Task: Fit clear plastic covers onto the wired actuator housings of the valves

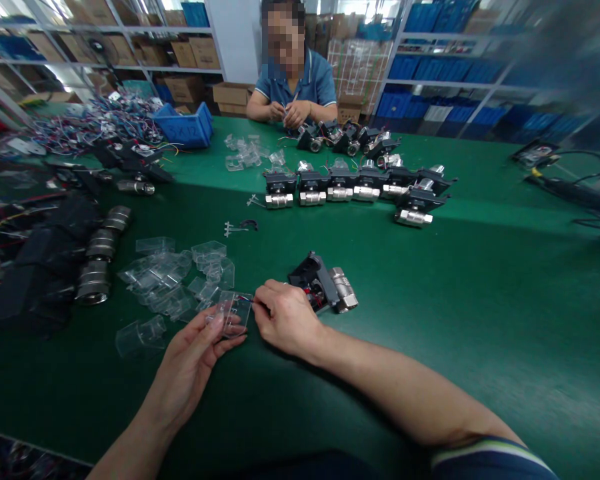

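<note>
My left hand (197,350) is closed on a clear plastic cover (237,315), thumb on top and fingers beneath. Thin coloured wires (245,298) lie at the cover's upper edge, and the fingertips of my right hand (285,317) are pinched on them. Just beyond my right hand rests an open dark grey housing (310,277), with a metal valve body (344,290) on its right side. My right hand hides part of this housing and most of the wires' run. To the left of my left hand lies a pile of clear plastic covers (160,273).
Several valves with dark housings (340,183) stand in a row farther back. A co-worker (295,87) sits across the green table (480,300). More valves (100,253), a heap of wires (95,123) and a blue bin (185,127) are at left; cables (570,187) lie at right.
</note>
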Available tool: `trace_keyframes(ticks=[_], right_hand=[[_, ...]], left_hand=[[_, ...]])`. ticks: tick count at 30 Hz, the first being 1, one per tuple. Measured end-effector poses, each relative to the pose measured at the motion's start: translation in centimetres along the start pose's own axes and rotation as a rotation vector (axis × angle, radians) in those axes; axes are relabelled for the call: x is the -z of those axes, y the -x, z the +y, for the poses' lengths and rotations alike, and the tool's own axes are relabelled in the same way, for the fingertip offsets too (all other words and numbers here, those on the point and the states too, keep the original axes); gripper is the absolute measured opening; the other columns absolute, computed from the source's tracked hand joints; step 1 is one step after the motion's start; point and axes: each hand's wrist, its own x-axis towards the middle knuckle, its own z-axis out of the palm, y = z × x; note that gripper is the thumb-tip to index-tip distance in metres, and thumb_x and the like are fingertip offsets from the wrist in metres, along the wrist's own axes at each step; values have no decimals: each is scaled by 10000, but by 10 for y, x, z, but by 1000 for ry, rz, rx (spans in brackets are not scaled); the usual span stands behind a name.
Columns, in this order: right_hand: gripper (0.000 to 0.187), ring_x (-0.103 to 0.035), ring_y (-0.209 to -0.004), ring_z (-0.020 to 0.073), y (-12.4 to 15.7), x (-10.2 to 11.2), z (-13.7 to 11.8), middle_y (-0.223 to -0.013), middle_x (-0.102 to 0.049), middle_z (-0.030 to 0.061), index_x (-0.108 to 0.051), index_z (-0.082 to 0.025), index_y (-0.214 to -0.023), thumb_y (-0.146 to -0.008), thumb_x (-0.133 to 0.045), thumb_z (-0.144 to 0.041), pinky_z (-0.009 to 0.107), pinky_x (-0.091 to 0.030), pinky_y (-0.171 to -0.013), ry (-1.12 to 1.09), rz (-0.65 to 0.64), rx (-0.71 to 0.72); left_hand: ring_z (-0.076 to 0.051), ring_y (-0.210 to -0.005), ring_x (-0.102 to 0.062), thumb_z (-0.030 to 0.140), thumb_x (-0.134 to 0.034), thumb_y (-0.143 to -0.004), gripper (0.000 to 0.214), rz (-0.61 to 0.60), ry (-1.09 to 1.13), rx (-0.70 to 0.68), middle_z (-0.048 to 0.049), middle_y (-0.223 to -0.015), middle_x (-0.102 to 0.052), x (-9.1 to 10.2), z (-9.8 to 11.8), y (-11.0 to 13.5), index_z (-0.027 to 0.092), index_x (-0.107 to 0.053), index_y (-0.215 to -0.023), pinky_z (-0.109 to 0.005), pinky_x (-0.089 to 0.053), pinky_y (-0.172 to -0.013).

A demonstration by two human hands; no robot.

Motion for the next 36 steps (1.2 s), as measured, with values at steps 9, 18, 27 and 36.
trace_keyframes(ticks=[9, 18, 27, 36], right_hand=[[141, -529, -661, 125, -2, 5, -3, -697, -554, 1, -555, -181, -706, -832, -492, -178, 225, -361, -609, -20, -34, -42], [137, -505, -626, 113, -5, 8, -9, -673, -563, -13, -564, -189, -682, -808, -520, -217, 225, -315, -573, -32, -24, -127], [134, -490, -617, 120, -7, 8, -10, -677, -591, -10, -581, -194, -659, -777, -535, -238, 244, -265, -542, 11, -15, -182], [144, -484, -609, 109, -6, 10, -5, -666, -562, -18, -572, -186, -663, -801, -535, -203, 225, -296, -554, -31, -46, -123]], left_hand=[[-174, -816, -649, 384, -733, -723, 379, -15, -23, 6, -73, -901, -700, 0, -2, -1, 138, -665, -1003, -251, -564, -727], [-166, -811, -650, 370, -724, -736, 374, -29, -29, -32, -77, -919, -703, 2, -2, 2, 136, -652, -1019, -238, -562, -741], [-157, -818, -646, 357, -716, -749, 351, -30, -25, -37, -71, -932, -702, 1, -5, 4, 140, -641, -1014, -234, -552, -754], [-168, -804, -650, 353, -746, -715, 360, -7, -24, -19, -74, -903, -705, -5, -4, 3, 134, -655, -986, -250, -548, -743]])
